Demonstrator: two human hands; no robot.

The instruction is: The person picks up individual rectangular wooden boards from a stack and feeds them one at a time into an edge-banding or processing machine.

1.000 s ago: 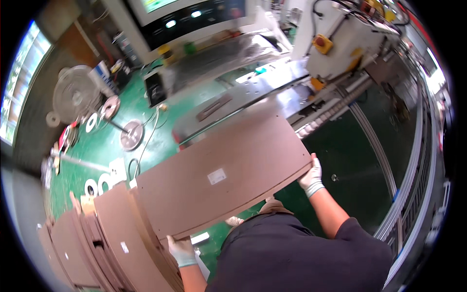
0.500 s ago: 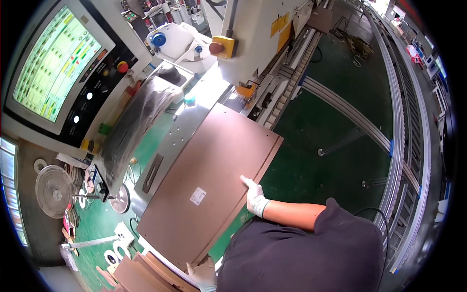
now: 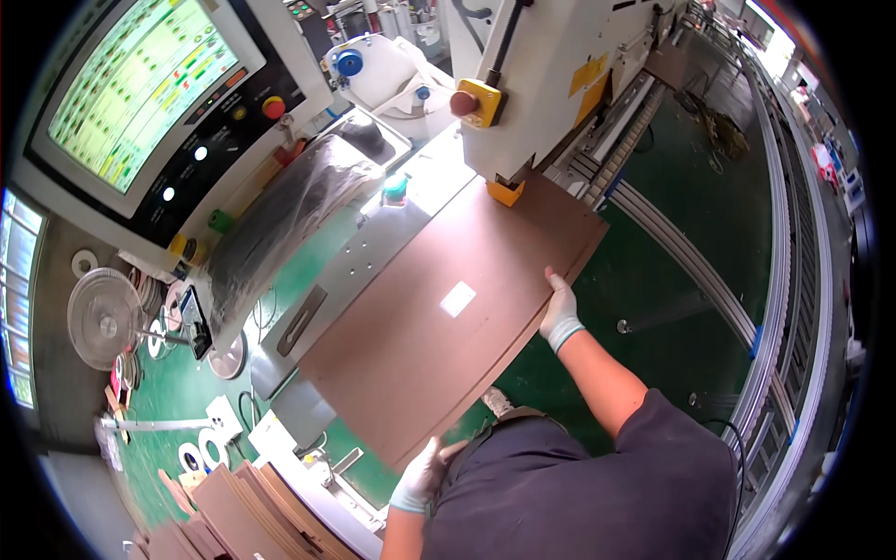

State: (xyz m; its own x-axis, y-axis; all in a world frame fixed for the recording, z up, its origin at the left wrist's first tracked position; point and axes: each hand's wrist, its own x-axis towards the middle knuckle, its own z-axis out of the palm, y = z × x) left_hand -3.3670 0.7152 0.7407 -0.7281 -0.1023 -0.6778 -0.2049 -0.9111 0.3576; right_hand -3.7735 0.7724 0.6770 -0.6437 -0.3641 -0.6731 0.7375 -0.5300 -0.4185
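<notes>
A large brown flat panel (image 3: 401, 345) with a white label (image 3: 457, 300) lies slantwise on the grey metal machine table (image 3: 350, 285). Its far end reaches under the machine head (image 3: 551, 103), beside an orange block (image 3: 505, 192). My right hand (image 3: 560, 310), in a white glove, holds the panel's right long edge, thumb at the edge and the other fingers mostly hidden. Close to the near corner, my gloved left hand (image 3: 422, 476) has its thumb and fingers apart against the panel's edge; whether it bears any weight, I cannot tell.
A control screen (image 3: 140, 89) stands at the upper left, and a red stop button on a yellow box (image 3: 478, 103) hangs from the machine. Brown boards (image 3: 238, 513) are stacked at the lower left. A metal roller frame (image 3: 793, 233) curves along the right. A fan (image 3: 105, 317) stands far left.
The panel has slid away from me and to the right, its far end now under the machine head. Both hands moved along with it, and the left hand's fingers have spread.
</notes>
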